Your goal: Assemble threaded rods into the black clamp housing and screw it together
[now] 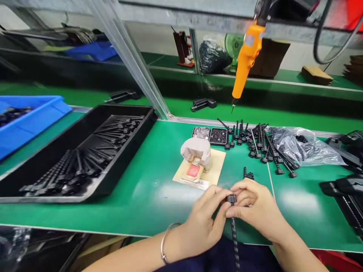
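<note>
In front of my body I hold a black threaded rod (234,240) by its blocky black head, with the shaft hanging down toward the table's front edge. My left hand (205,217), with a bangle on the wrist, is closed in a pinch on the left side of the head. From the right, my right hand (255,207) closes its thumb and fingers around the same head; its curled fingers are partly hidden. Just beyond the right hand lie small black parts (248,175). A wooden-looking fixture (195,156) with a red patch stands on a beige board ahead of the hands.
Left: a black tray (106,190) of similar rods and a blue bin (34,130). An orange electric screwdriver (245,60) hangs overhead. Behind the fixture sit small boxes of screws (218,136), piled rods (263,141) and a plastic bag (307,147). Black assemblies (344,189) lie right.
</note>
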A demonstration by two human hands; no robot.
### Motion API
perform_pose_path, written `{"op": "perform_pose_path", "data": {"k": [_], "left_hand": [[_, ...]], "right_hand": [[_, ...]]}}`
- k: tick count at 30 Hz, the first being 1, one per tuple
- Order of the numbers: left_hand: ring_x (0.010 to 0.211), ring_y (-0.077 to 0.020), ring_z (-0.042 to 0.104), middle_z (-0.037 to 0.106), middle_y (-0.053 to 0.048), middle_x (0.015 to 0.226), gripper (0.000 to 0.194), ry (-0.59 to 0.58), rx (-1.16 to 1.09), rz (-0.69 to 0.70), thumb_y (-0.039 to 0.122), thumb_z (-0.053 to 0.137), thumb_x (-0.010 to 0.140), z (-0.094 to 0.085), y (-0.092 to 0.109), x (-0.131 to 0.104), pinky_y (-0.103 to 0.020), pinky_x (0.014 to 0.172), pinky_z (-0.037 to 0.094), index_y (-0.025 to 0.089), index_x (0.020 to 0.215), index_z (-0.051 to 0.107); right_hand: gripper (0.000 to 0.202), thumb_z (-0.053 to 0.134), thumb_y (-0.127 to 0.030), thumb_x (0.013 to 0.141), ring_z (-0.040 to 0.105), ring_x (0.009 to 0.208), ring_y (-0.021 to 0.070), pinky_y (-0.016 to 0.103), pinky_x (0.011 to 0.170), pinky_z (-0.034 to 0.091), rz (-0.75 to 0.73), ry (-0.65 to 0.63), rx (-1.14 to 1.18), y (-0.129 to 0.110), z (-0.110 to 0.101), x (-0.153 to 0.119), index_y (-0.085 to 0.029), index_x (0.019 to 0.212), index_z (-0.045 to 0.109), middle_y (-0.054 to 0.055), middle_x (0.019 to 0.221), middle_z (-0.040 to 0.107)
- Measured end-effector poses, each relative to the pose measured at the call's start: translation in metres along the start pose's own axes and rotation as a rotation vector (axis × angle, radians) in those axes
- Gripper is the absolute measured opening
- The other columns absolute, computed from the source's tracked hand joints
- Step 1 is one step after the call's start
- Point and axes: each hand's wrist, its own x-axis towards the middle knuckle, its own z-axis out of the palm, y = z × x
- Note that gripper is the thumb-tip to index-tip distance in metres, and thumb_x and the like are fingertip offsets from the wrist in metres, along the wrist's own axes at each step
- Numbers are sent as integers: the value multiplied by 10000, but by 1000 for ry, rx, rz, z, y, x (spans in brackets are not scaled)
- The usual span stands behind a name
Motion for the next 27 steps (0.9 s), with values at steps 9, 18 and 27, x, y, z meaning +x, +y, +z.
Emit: {"op": "perform_pose_path", "data": {"k": [9,18,27], "left_hand": [[773,-153,617,634,-67,899,384,-220,-212,-32,6,534,914,-12,-26,-9,-240,690,577,150,1266,581],[775,-148,639,637,-63,888,412,-169,-210,20,1,571,897,-14,-27,-9,-215,697,586,160,1276,592],[529,-119,642,659,11,622,213,-295,-364,-349,188,530,974,-4,-31,-8,-183,534,546,178,873,717]], "right_hand": [[244,845,-309,800,642,571,71,126,532,523,-116,-127,36,36,-8,-3,-184,970,722,-17,747,626],[228,644,-180,965,658,709,130,215,610,573,-714,-7,-430,33,-10,-6,-205,1185,695,48,841,679],[298,525,-51,915,693,747,126,221,666,593,-858,20,-749,34,-7,-7,-163,1151,670,102,993,716]]}}
